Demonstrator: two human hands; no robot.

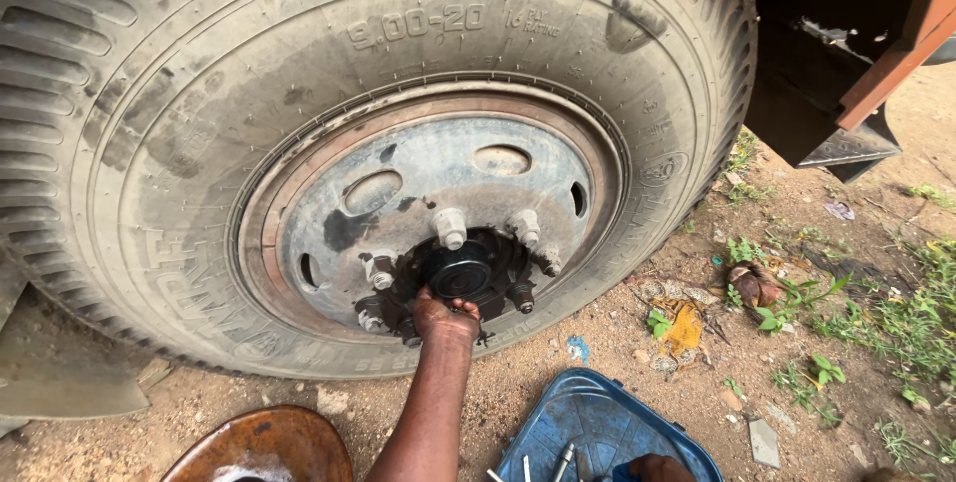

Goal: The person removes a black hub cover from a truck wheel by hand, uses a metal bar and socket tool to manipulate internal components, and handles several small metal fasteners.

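A big worn truck tyre (189,94) on a grey, rusty steel rim (438,168) fills the view. At the rim's centre sits a black greasy hub (463,273) ringed by several studs with nuts (450,227). My left hand (445,318) reaches up from below, its fingers curled on the hub's lower edge. My right hand (657,467) shows only as a sliver at the bottom edge, inside a blue plastic tray (588,417) next to some metal tools (563,462); its fingers are hidden.
A round rusty brown pan (264,447) lies on the sandy ground at the lower left. The vehicle's dark body and reddish frame (866,54) overhang at the upper right. Weeds, a brown husk (754,285) and a yellow scrap (684,328) litter the ground on the right.
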